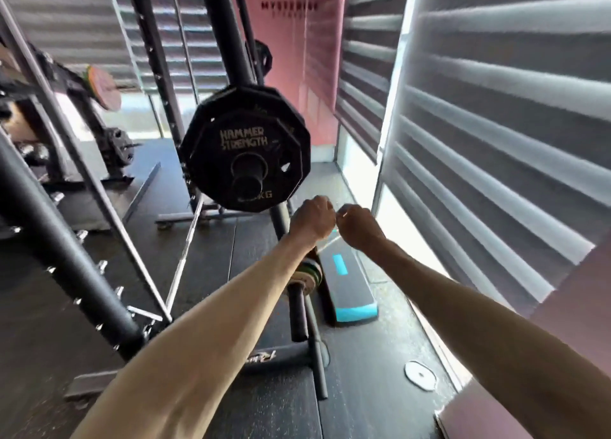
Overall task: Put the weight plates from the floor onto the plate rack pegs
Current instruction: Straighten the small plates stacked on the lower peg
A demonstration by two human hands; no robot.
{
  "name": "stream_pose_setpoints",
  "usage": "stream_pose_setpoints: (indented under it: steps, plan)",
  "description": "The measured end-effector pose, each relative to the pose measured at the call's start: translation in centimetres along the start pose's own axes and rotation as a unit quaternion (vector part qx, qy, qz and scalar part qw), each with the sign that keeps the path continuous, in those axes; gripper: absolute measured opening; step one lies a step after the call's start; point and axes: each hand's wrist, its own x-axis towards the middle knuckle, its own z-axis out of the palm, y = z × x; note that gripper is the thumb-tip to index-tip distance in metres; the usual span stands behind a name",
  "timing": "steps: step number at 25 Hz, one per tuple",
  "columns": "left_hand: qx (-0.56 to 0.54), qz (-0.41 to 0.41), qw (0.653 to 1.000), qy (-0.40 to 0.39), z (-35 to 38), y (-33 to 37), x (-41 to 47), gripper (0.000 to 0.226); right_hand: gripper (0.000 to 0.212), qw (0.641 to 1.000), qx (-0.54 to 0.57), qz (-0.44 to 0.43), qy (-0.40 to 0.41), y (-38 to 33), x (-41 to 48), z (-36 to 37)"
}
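Black Hammer Strength weight plates (244, 147) hang on an upper peg of the plate rack (284, 220). A lower peg (297, 313) sticks out toward me, with a few small coloured plates (309, 273) stacked at its base. A small white plate (420, 375) lies flat on the dark floor at the right. My left hand (314, 220) and my right hand (358, 223) are curled into fists side by side, just below and right of the black plates. I see nothing in either fist; a bright blur sits between them.
A black step platform with blue trim (350, 290) lies on the floor behind the rack. A steel barbell (185, 257) leans at the left beside a black rack frame (59, 240). Window blinds (496, 141) close in on the right.
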Motion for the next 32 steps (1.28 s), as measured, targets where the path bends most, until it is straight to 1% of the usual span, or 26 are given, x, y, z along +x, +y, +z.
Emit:
stream_pose_setpoints:
  steps: [2, 4, 6, 8, 9, 10, 11, 12, 14, 18, 21, 23, 25, 32]
  plan:
    - [-0.015, 0.036, 0.999, 0.031, -3.0, 3.8, 0.2, 0.027, 0.027, 0.998, -0.007, -0.025, 0.059, -1.5, 0.0, -3.7]
    - [-0.007, 0.12, 0.988, 0.092, -6.3, 6.6, -0.1, 0.025, 0.026, 0.991, 0.018, -0.05, 0.122, -3.4, 0.4, -6.5]
    - [0.022, 0.212, 0.96, 0.18, -9.9, 7.4, -0.6, 0.026, 0.027, 0.979, 0.068, -0.084, 0.174, -5.6, 0.8, -8.1]
    - [0.069, 0.283, 0.917, 0.274, -13.3, 6.2, -0.7, 0.031, 0.03, 0.966, 0.116, -0.125, 0.195, -7.9, 1.1, -8.5]
    - [0.102, 0.294, 0.898, 0.311, -14.7, 5.2, -0.6, 0.033, 0.031, 0.961, 0.132, -0.147, 0.192, -8.9, 1.3, -8.3]
    - [0.136, 0.284, 0.886, 0.34, -15.9, 3.9, -0.4, 0.034, 0.034, 0.959, 0.141, -0.166, 0.184, -9.8, 1.3, -8.0]
    - [0.164, 0.257, 0.881, 0.362, -17.0, 2.4, -0.1, 0.036, 0.038, 0.957, 0.145, -0.181, 0.176, -10.6, 1.5, -7.4]
    - [0.185, 0.222, 0.883, 0.37, -17.7, 1.0, 0.1, 0.041, 0.043, 0.957, 0.143, -0.191, 0.165, -11.2, 1.6, -6.8]
    - [0.198, 0.171, 0.899, 0.351, -18.4, -1.7, 0.3, 0.057, 0.054, 0.958, 0.14, -0.201, 0.148, -12.0, 1.7, -5.6]
    - [0.134, 0.111, 0.936, 0.304, -18.5, -5.4, -0.1, 0.092, 0.071, 0.95, 0.16, -0.228, 0.14, -12.7, 2.8, -4.5]
    - [0.081, 0.062, 0.956, 0.275, -18.1, -7.2, 0.0, 0.104, 0.076, 0.952, 0.174, -0.216, 0.127, -13.1, 3.7, -4.4]
    - [0.036, 0.052, 0.962, 0.266, -17.8, -7.7, 0.1, 0.108, 0.074, 0.952, 0.179, -0.216, 0.118, -12.9, 4.3, -4.0]
    - [-0.001, 0.066, 0.961, 0.27, -17.5, -7.7, 0.0, 0.106, 0.07, 0.951, 0.192, -0.215, 0.108, -12.4, 4.7, -3.4]
    - [-0.024, 0.09, 0.949, 0.302, -17.2, -7.6, 0.1, 0.093, 0.066, 0.942, 0.207, -0.226, 0.135, -12.7, 5.0, -2.0]
